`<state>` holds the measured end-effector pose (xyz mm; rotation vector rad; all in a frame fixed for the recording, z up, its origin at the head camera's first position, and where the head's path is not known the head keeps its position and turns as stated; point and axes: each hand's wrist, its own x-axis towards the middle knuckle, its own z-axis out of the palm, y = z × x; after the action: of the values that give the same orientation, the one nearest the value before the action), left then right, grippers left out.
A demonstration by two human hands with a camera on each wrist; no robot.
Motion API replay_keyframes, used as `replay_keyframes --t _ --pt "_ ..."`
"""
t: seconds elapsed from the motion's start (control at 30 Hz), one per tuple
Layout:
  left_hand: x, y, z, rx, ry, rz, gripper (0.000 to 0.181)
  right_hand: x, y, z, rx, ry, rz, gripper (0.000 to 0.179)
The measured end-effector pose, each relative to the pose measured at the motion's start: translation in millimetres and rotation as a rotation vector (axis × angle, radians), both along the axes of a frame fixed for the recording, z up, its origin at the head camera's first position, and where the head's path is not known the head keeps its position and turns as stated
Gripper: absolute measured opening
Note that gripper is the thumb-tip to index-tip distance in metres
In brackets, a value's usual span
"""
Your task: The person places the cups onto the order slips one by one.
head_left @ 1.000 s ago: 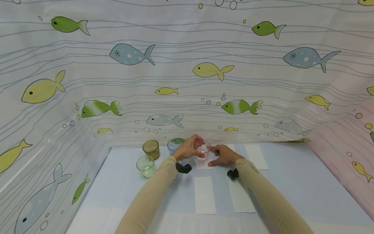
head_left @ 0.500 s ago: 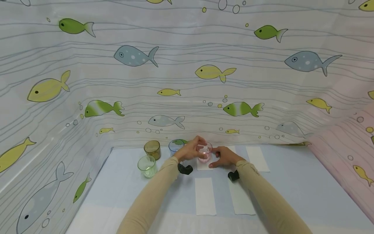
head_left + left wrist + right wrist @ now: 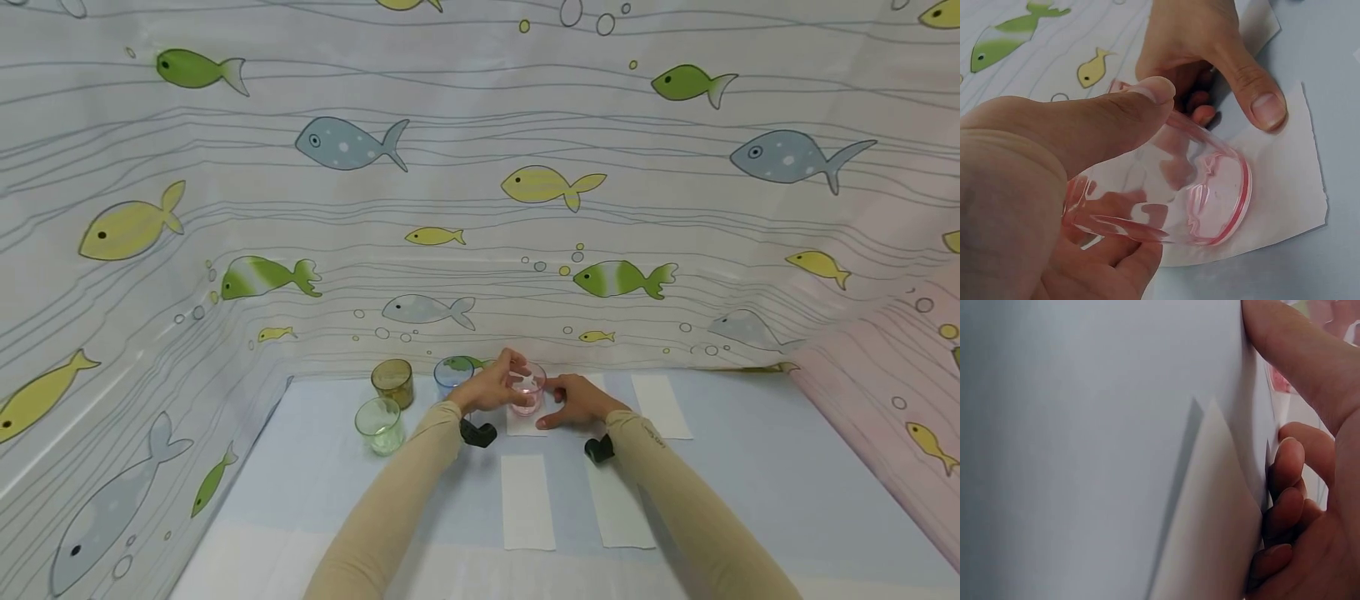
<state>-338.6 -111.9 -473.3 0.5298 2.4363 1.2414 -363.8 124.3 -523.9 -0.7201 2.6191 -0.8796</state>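
- The left hand (image 3: 487,387) is gripping the pink glass (image 3: 1210,194), its thumb and fingers wrapping the sides; the glass is sitting over a white paper strip (image 3: 1294,200), though contact is unclear.
- The right hand (image 3: 579,401) is holding nothing, thumb and forefinger standing apart beside it.
- Smooth walls could be slipping if that grip is too light.
- A nudging right thumb could be skewing the paper.
- A careless left-hand retreat could be knocking the neighbouring blue glass (image 3: 452,373).
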Motion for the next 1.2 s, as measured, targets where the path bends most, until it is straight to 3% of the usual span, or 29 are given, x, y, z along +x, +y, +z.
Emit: replay_keyframes --t 0.17,0.43,0.6,0.73,0.83,1.0,1.2 --pt "3.7 3.7 2.8 0.013 0.001 0.014 0.071 -0.4 1.1 -1.2 -0.004 0.000 -0.008 0.081" --pt "6.2 7.2 1.4 -0.054 0.035 0.032 0.072 2.2 0.1 -1.5 -0.023 -0.009 -0.015 0.081" --pt "6.2 7.3 -0.9 -0.098 0.065 0.055 0.089 2.6 0.6 -0.6 -0.028 0.005 0.001 0.077" --pt "8.2 7.6 0.8 -0.090 0.138 0.075 0.112 3.0 0.5 0.8 -0.025 0.011 0.001 0.078" --pt "10.3 8.5 5.0 -0.045 0.224 0.085 0.119 2.9 -0.9 1.8 -0.016 0.016 -0.005 0.077" --pt "18.8 8.1 17.1 0.036 0.330 0.118 0.116 2.3 -2.7 1.1 0.001 0.005 -0.027 0.078" --pt "41.7 -0.2 30.7 0.071 0.325 0.188 0.107 3.4 -1.4 0.5 0.023 0.005 -0.032 0.082"
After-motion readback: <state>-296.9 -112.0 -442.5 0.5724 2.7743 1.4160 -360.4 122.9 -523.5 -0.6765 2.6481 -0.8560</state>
